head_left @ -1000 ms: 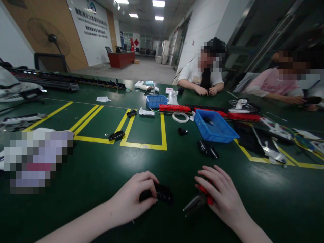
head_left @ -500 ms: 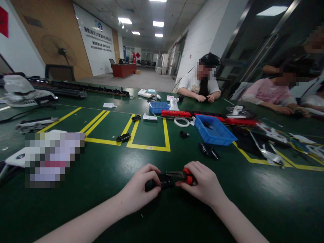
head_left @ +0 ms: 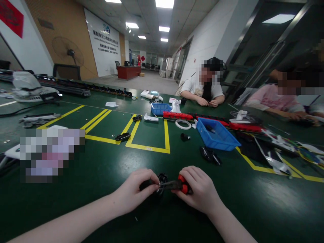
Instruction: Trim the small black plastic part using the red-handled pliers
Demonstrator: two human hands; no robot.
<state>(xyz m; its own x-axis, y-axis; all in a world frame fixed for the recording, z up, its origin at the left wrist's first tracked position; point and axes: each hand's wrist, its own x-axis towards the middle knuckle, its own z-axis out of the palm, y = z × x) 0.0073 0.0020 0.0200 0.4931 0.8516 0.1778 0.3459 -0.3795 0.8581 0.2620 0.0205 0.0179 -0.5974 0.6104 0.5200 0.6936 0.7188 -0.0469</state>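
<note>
My right hand is wrapped round the red handles of needle-nose pliers, jaws pointing left. The jaw tips reach the fingertips of my left hand. My left hand is closed in a pinch on a small black plastic part, which shows just beyond the thumb and finger and behind the jaws. Whether the jaws grip anything between those fingertips is too small to make out. Both hands are low over the green table.
To the right lie glossy black pieces, a black cap and a blue bin. More black parts rest near the yellow tape. Red rails and a smaller blue bin are farther back. A person sits opposite.
The plier tips have moved left and down to my left fingertips. The black part has turned from lying crosswise to more upright. The view has shifted slightly.
</note>
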